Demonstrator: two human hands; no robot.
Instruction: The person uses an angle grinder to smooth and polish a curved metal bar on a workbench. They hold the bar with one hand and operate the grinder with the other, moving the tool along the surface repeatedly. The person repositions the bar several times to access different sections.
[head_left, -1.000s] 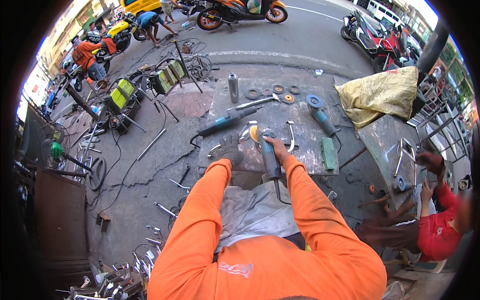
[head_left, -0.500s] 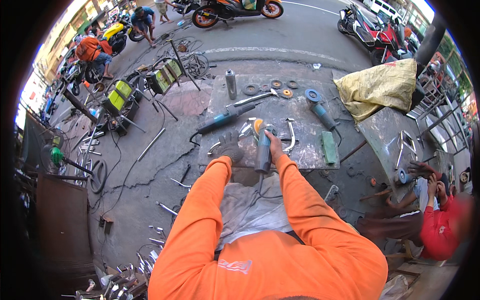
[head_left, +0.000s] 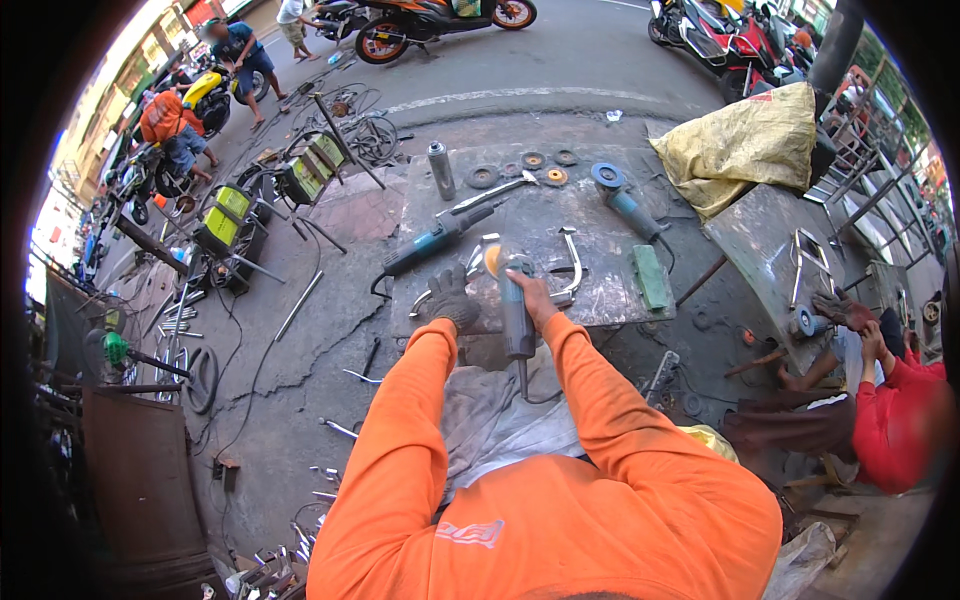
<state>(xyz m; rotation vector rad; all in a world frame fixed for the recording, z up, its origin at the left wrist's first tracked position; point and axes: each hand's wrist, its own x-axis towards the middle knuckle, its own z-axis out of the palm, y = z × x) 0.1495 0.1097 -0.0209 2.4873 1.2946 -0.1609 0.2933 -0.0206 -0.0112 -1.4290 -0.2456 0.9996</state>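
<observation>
My right hand (head_left: 534, 296), bare, is closed round the body of a teal and dark angle grinder (head_left: 516, 325). An orange-yellow disc (head_left: 493, 261) sits at the grinder's far end, beside a shiny bent metal tube (head_left: 420, 303). Over that tube lies my left hand (head_left: 452, 300) in a dark grey glove, holding it against the worn board (head_left: 610, 290); part of the tube is hidden beneath the glove. Just right of the grinder rests another curved metal tube (head_left: 575, 268). The grinder's cord hangs toward my lap over a grey cloth (head_left: 500, 420).
Two more angle grinders (head_left: 430, 242) (head_left: 630, 212), several discs (head_left: 532, 160), a spray can (head_left: 440, 170) and a green block (head_left: 650, 278) are on the board. Green welding machines (head_left: 228, 215) stand left. A yellow sack (head_left: 740, 145) and a person in red (head_left: 900, 430) are at right.
The view has shifted slightly, moving the board a little to the left in the picture. Both hands keep their holds, and the grinder's body is turned slightly. A person at the far left has straightened up.
</observation>
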